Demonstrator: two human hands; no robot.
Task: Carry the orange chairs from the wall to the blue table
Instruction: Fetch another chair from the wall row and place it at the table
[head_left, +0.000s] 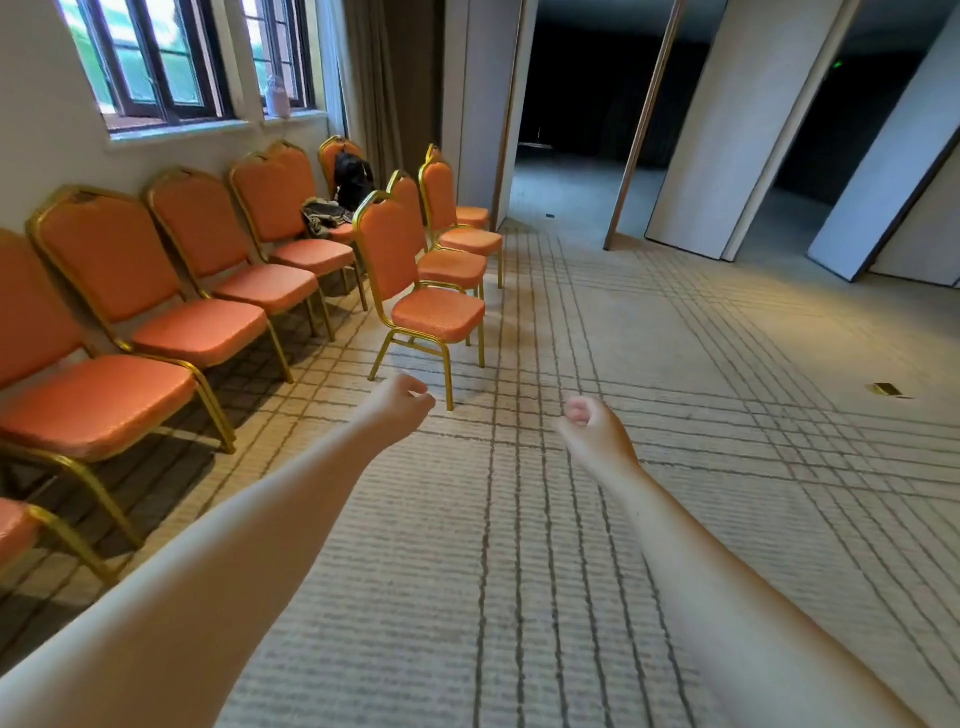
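Orange chairs line the wall, stored; one lone chair stands apart.
Left hand loosely curled, right hand clenched, both empty, seemingly reaching to lift it.

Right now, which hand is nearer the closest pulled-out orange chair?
Left. The left hand hovers just short of the chair, by its front leg; the right hand lies farther right.

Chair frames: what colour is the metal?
Gold, shown best in the head view on the nearest free-standing chair.
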